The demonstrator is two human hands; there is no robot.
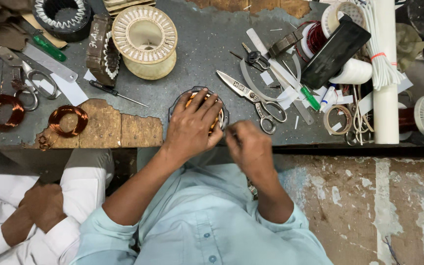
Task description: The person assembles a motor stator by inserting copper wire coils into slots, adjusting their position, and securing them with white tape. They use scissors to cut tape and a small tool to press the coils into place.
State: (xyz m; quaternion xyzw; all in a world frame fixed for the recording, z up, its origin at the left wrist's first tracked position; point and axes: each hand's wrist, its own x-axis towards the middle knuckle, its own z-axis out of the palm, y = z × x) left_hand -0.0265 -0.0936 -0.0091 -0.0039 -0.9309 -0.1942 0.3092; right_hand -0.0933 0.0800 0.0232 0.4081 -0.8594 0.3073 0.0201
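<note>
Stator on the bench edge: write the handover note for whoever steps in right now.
Left hand: spread over the stator, pressing it down at the bench edge.
Right hand: closed, at the stator's right rim; what it pinches is hidden.
Done: copper windings sit in the stator.
Left: cannot tell how far the winding has got; two loose coils lie at the far left.
Scissors lie just right of the stator.
</note>
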